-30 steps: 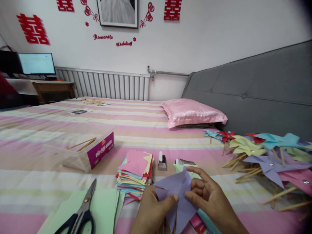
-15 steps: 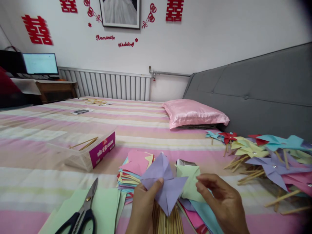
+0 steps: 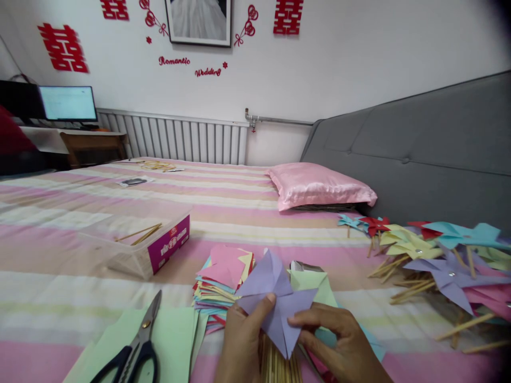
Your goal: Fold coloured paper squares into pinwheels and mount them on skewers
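Observation:
A folded purple paper pinwheel is held low in the middle of the view. My left hand pinches its centre from the left with thumb on top. My right hand grips its lower right blade with curled fingers. Under the hands lies a bundle of wooden sticks. Just behind are a stack of coloured cut paper squares and a light green folded paper.
Scissors lie on green sheets at the lower left. A clear box with sticks sits further left. Several finished pinwheels are piled at the right. A pink pillow rests by the grey headboard.
My right hand came back from beside the green paper and took hold of the purple pinwheel's lower right blade. The pinwheel stays raised in my left hand.

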Tool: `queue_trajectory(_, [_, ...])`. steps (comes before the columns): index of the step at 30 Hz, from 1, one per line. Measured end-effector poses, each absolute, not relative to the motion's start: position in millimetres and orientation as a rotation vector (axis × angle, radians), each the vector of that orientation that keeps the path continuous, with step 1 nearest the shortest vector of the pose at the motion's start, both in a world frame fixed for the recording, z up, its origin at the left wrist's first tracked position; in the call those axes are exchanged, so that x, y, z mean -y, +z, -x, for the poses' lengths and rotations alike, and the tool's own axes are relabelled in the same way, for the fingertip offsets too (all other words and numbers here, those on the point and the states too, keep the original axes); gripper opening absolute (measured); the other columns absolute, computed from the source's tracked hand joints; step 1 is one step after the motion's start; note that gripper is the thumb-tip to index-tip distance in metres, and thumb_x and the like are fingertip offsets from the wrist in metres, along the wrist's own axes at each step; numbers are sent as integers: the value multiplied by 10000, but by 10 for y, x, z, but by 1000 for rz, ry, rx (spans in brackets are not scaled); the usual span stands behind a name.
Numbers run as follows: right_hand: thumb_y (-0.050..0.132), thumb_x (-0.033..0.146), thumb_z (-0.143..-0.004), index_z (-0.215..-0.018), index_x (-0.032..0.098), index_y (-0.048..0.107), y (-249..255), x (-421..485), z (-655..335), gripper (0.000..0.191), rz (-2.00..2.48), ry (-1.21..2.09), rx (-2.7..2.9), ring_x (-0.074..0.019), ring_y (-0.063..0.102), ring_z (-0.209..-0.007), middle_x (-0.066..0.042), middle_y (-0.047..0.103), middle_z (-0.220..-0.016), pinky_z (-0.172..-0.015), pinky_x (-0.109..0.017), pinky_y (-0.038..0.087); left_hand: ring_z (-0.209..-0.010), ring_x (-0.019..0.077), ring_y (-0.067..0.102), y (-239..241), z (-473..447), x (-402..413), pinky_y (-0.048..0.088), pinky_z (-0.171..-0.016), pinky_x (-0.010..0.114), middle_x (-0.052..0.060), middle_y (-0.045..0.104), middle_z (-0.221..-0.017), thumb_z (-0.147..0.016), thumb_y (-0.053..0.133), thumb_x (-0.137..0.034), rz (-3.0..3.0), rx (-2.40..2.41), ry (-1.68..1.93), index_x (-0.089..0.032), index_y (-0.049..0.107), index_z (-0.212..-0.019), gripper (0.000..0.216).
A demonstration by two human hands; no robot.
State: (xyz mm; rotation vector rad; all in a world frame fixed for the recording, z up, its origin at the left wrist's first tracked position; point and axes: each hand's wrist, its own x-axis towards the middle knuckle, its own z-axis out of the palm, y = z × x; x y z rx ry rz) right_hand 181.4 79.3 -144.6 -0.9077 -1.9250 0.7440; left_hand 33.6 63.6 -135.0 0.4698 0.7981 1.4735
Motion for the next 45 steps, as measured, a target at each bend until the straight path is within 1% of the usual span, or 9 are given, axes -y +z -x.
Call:
queue_trajectory(4, [679, 226, -701, -765, 246, 730, -1446, -821, -1826, 84, 920, 744, 1911, -132, 628, -547, -8, 674, -593, -541, -189, 484, -640, 183, 617, -1337, -368, -618, 458, -581, 260, 73, 691, -674, -664, 695, -227, -483, -782, 1463, -98, 686, -813, 197])
queue_trajectory(8, [711, 282, -662, -694, 244, 730, -1448, -804, -1823, 53, 949, 775, 1829, -149, 630, -558, -18, 692, -588, -553, -205, 484, -597, 172, 601, -1314, -397, -599, 448, -566, 261, 63, 681, -653, -657, 697, -228, -493, -780, 1460, -101, 690, -825, 210])
queue_trajectory(12, [692, 296, -667, -633, 215, 702, -1447, -770, -1796, 89, 1021, 871, 1670, -150, 610, -548, -18, 678, -573, -544, -211, 473, -553, 160, 578, -1332, -418, -598, 441, -552, 260, 40, 650, -574, -649, 694, -212, -544, -833, 1474, -100, 691, -741, 145])
queue_trajectory(15, [662, 306, -692, -598, 194, 660, -1440, -760, -1770, 146, 1047, 934, 1629, -140, 583, -538, -11, 651, -558, -532, -206, 455, -559, 148, 561, -1383, -423, -613, 436, -562, 254, 44, 651, -606, -631, 712, -230, -580, -891, 1487, -99, 684, -711, 156])
queue_trajectory(19, [620, 338, -731, -592, 177, 607, -1430, -765, -1753, 213, 1046, 1009, 1610, -133, 560, -529, -5, 616, -540, -525, -203, 441, -544, 136, 529, -1467, -418, -636, 421, -542, 249, 33, 621, -587, -615, 726, -244, -647, -952, 1468, -99, 674, -673, 165])
queue_trajectory(25, [607, 355, -749, -606, 166, 578, -1459, -782, -1758, 238, 1048, 1069, 1573, -133, 560, -525, -5, 592, -545, -520, -206, 443, -577, 144, 526, -1454, -425, -627, 433, -566, 264, 42, 627, -614, -612, 727, -280, -723, -995, 1437, -97, 670, -650, 195])
queue_trajectory(30, [618, 361, -743, -598, 163, 567, -1481, -787, -1752, 251, 1068, 1098, 1527, -122, 545, -512, 6, 571, -528, -504, -198, 431, -558, 126, 501, -1392, -435, -618, 422, -542, 238, 30, 610, -593, -598, 728, -275, -784, -1079, 1439, -92, 654, -598, 198])
queue_trajectory(38, [645, 384, -713, -562, 157, 553, -1460, -768, -1719, 288, 1087, 1093, 1460, -110, 505, -479, 10, 548, -493, -474, -200, 410, -565, 131, 513, -1363, -447, -617, 425, -544, 233, 25, 623, -584, -613, 709, -228, -802, -1046, 1443, -104, 671, -605, 130])
queue_trajectory(45, [656, 404, -692, -561, 162, 551, -1479, -764, -1719, 294, 1113, 1115, 1405, -114, 499, -469, 13, 539, -484, -458, -201, 396, -510, 122, 498, -1306, -462, -581, 406, -498, 218, 24, 621, -527, -570, 733, -221, -766, -1070, 1435, -94, 674, -580, 140])
